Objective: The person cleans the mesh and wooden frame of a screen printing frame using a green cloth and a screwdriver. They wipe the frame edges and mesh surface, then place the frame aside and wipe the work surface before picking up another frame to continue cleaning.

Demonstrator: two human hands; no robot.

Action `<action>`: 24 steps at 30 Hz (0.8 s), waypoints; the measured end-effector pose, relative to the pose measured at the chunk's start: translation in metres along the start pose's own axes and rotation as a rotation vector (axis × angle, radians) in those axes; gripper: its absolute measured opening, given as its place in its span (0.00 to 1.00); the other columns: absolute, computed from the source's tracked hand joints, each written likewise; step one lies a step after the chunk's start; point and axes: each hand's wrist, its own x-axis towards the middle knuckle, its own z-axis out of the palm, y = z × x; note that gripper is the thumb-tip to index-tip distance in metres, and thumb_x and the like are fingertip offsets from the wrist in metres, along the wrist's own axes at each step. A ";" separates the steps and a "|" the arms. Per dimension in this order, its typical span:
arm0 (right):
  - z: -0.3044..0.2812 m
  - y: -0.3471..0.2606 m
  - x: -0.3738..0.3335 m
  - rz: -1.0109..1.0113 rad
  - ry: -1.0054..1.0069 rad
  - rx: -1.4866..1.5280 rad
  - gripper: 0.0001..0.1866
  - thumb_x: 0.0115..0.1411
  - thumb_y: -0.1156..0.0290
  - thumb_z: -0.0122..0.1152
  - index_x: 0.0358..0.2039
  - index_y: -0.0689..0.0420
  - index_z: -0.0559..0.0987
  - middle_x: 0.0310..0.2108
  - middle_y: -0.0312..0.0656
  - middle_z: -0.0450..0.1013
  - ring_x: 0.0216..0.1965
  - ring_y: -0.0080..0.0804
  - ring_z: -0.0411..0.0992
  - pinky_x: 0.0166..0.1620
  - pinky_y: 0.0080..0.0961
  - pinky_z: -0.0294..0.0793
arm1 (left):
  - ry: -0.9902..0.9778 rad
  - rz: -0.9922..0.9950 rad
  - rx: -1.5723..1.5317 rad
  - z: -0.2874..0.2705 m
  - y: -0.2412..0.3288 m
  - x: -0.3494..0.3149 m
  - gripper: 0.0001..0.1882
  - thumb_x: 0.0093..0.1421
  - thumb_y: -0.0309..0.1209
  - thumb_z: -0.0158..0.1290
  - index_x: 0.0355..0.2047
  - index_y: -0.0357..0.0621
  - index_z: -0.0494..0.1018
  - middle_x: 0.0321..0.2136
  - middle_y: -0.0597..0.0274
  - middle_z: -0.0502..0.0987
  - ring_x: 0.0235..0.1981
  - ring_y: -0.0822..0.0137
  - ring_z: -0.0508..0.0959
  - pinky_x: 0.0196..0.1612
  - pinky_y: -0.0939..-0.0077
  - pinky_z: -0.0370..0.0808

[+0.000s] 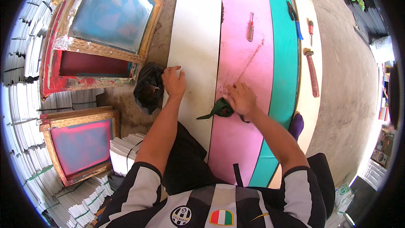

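My left hand (174,82) lies at the left edge of a white board (196,29), its fingers apart and no object visible in them. Beside it, on the floor, sits an open black plastic bag (148,90); whether the fingers touch its rim, I cannot tell. Over a pink board (247,59) is my right hand (242,98), slightly blurred, fingers bent but spread. Close against it a small dark green plastic bag (222,107) lies open, with dark contents and one pointed end. A brown streak of powder or dirt (252,60) runs along the pink surface beyond that hand.
A screwdriver (251,28) lies on the pink board. Farther right, pliers (294,19) straddle a teal board (282,59); a cream board holds a short screwdriver (311,29) and a hammer (312,71). Wooden-framed screens (109,12) and paper stacks (25,114) stand left.
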 end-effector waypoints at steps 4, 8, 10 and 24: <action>0.002 -0.039 -0.059 0.092 -0.021 -0.139 0.20 0.55 0.67 0.63 0.50 0.52 0.77 0.41 0.43 0.70 0.43 0.43 0.74 0.39 0.40 0.76 | -0.026 -0.007 -0.051 0.005 0.013 0.005 0.14 0.60 0.35 0.58 0.45 0.44 0.77 0.49 0.49 0.71 0.54 0.48 0.68 0.58 0.54 0.65; 0.053 -0.016 -0.075 0.187 -0.143 0.117 0.17 0.58 0.71 0.56 0.50 0.50 0.77 0.46 0.49 0.71 0.44 0.48 0.75 0.41 0.43 0.78 | -0.086 -0.012 -0.029 0.004 0.021 0.001 0.15 0.61 0.36 0.58 0.45 0.44 0.77 0.49 0.49 0.71 0.55 0.50 0.67 0.59 0.55 0.65; 0.046 -0.015 -0.075 0.187 -0.027 0.188 0.16 0.58 0.72 0.56 0.48 0.53 0.77 0.47 0.49 0.71 0.46 0.49 0.74 0.43 0.44 0.78 | -0.022 0.019 0.021 0.005 0.018 0.000 0.14 0.59 0.36 0.59 0.43 0.44 0.77 0.46 0.50 0.74 0.53 0.51 0.70 0.58 0.54 0.64; 0.045 -0.018 -0.106 0.320 -0.106 -0.037 0.14 0.56 0.66 0.62 0.43 0.51 0.78 0.42 0.47 0.71 0.44 0.50 0.73 0.42 0.48 0.75 | 0.060 0.044 0.177 0.006 -0.002 0.000 0.14 0.60 0.37 0.58 0.45 0.50 0.78 0.49 0.52 0.72 0.54 0.48 0.69 0.58 0.52 0.66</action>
